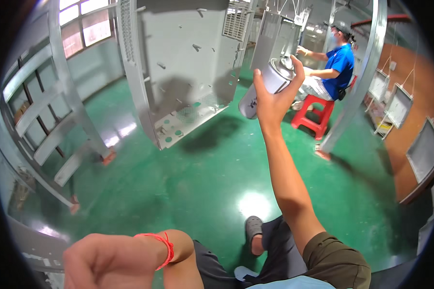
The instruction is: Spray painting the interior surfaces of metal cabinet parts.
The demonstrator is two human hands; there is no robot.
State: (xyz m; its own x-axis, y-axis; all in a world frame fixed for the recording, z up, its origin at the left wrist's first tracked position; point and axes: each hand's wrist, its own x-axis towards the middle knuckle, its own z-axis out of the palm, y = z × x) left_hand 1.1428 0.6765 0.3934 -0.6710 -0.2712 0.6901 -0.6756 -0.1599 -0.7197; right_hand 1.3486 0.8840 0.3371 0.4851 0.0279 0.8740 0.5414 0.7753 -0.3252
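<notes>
My right hand (275, 98) is raised on an outstretched arm and wrapped round a pale grey spray can (261, 94). The can tilts, its top up and to the right, and my index finger reaches over the nozzle end. To the left of the can hangs a large grey metal cabinet panel (178, 62) with pegs, round holes and a perforated lower flange; shadows fall across it. Low at the left, close to the camera, is my left hand (106, 260), a red string (168, 248) round its wrist. Its fingers curl inward, and their tips and anything inside them are hidden.
A person in a blue shirt (341, 62) sits on a red stool (313, 118) at the right, by other hanging metal parts. Steel posts (352, 96) and a slatted metal frame (43, 111) flank the green floor (178, 192). Small panels (399, 103) hang at far right.
</notes>
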